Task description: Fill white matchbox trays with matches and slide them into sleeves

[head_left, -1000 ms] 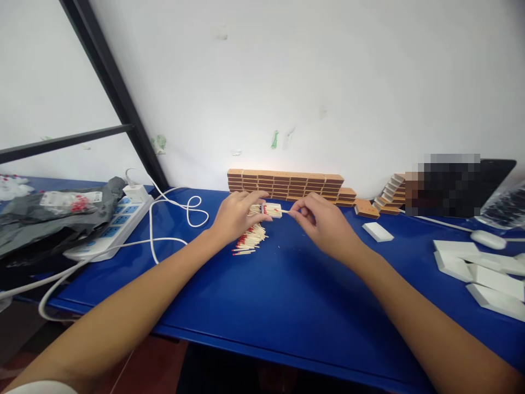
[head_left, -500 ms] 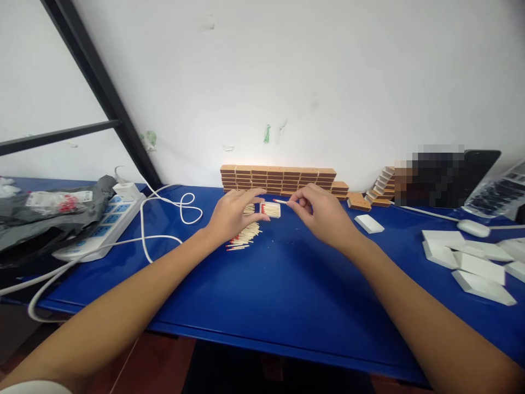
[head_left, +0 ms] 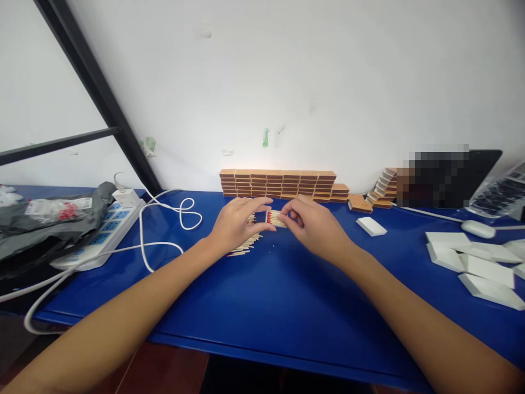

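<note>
Between the thumb and fingers of my left hand [head_left: 233, 225] is a small white matchbox tray [head_left: 268, 211], held by its sides. Red-tipped matches [head_left: 275, 219] lie side by side in it, heads toward the left. My right hand [head_left: 311, 221] is pinched at the tray's right end, on a match that its fingertips mostly cover. A loose pile of matches [head_left: 247, 244] lies on the blue table [head_left: 262, 306], partly behind my left hand.
Stacked brown matchbox sleeves [head_left: 279, 183] line the wall. Further right are a leaning stack of sleeves [head_left: 383, 189], a lone white tray [head_left: 371, 226] and several white trays [head_left: 484, 268]. A power strip [head_left: 106, 230], white cable [head_left: 141, 241] and grey plastic bag [head_left: 82, 219] lie left.
My right hand has moved left and brought its match down to the tray's right end. The left hand keeps its hold on the tray. The view has shifted slightly.
</note>
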### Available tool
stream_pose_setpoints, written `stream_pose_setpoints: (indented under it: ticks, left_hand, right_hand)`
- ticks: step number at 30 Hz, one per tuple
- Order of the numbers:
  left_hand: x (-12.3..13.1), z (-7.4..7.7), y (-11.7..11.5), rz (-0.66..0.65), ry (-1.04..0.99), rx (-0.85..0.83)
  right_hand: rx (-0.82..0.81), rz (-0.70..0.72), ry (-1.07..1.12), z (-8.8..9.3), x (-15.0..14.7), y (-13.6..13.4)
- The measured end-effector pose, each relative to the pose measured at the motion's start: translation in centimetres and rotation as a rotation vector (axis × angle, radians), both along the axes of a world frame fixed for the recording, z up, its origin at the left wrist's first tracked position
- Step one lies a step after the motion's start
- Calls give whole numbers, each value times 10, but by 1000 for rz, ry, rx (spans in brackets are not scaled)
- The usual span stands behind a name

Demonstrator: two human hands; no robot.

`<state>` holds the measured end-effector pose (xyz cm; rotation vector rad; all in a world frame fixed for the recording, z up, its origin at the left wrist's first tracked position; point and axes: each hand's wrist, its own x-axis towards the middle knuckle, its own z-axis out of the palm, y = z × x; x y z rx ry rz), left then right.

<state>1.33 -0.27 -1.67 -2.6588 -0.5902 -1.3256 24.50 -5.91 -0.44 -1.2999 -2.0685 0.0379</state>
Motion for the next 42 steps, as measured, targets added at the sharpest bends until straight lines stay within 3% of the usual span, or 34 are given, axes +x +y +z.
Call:
stream_pose_setpoints:
  ticks: [6,12,17,27,42]
  left_hand:
    - [-5,3,4,100,-3,-26]
    - [-9,4,11,182,-34,-49]
    - [-10,4,14,184,-31,-58]
    - [-9,6,14,184,0,-41]
    - [-9,5,13,178,29,-28]
  right_hand:
    - [72,11,83,5,-2,-5]
    - [-112,275,106,-15,-46,-22]
    - [-192,373,26,-22,-75,-26]
    - [-319,302,-40,-26,-67,-22]
    - [-474,266,-144,-8,-42,-31]
